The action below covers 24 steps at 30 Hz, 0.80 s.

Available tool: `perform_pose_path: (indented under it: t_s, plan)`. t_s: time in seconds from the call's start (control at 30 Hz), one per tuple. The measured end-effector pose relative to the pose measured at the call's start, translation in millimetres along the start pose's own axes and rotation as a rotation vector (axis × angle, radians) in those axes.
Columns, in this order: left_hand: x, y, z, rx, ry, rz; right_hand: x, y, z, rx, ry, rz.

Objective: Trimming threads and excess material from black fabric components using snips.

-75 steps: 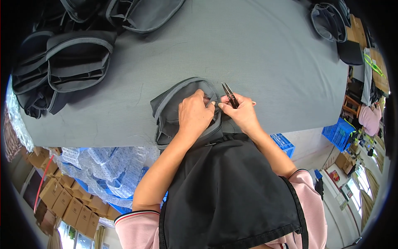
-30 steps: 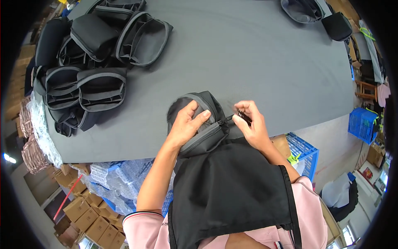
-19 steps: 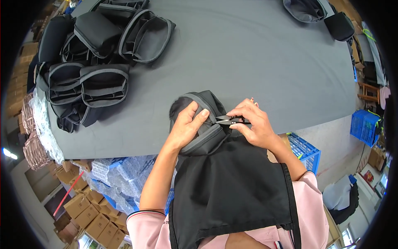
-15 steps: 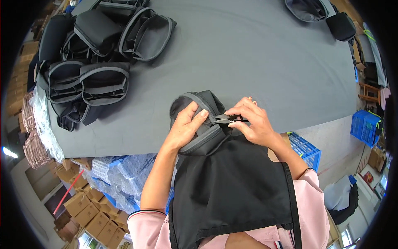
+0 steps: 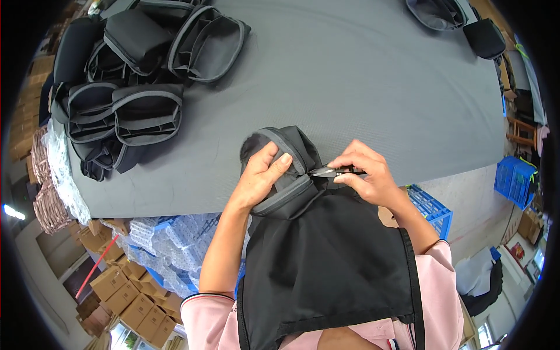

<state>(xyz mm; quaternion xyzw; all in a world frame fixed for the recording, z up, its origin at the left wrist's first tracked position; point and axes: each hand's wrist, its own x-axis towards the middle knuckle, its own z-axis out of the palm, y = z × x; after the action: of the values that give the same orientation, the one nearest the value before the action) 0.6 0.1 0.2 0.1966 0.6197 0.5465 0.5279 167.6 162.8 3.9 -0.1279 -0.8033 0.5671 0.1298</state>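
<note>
pinching a small black thread snip [image 5: 338, 171], the right hand [image 5: 367, 178] has its grip closed around the tool, blades pointing toward 9 o'clock at the seam of a dark grey bag [image 5: 286, 169]. the left hand [image 5: 262, 175] presses on that bag with thumb and fingers curled shut over its piped rim, just beside the blade tips. the bag lies at the near edge of the grey surface [image 5: 361, 81], partly over the person's black apron [image 5: 326, 262]. at 10 o'clock, well apart, a heap of similar dark bags [image 5: 134, 87] is stacked. more bags [image 5: 461, 23] sit at 1 o'clock. blue crates [image 5: 513, 181] stand at 3 o'clock, cardboard boxes [image 5: 116, 286] at 8 o'clock.
</note>
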Motion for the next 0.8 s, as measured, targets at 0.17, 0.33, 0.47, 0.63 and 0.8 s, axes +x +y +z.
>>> perform_pose_path:
  t_s: [0.17,0.33,0.47,0.63,0.8]
  plan:
    - [0.5,2.9,1.1,-0.018,-0.022,-0.031,5.8,3.7,11.3,-0.023,0.050,-0.006]
    - [-4.3,4.7,1.2,-0.051,-0.023,-0.027,5.5,4.9,9.6,-0.121,0.022,-0.173]
    - [-5.4,6.2,-4.6,0.100,-0.077,-0.107,9.3,-5.7,7.2,0.017,0.104,-0.011]
    - [-3.4,9.7,0.1,0.213,-0.105,-0.029,27.7,-11.4,-2.0,-0.100,0.059,-0.032]
    - [-1.6,13.2,-3.7,0.358,-0.205,-0.087,43.4,-16.0,-13.7,-0.295,-0.121,-0.122]
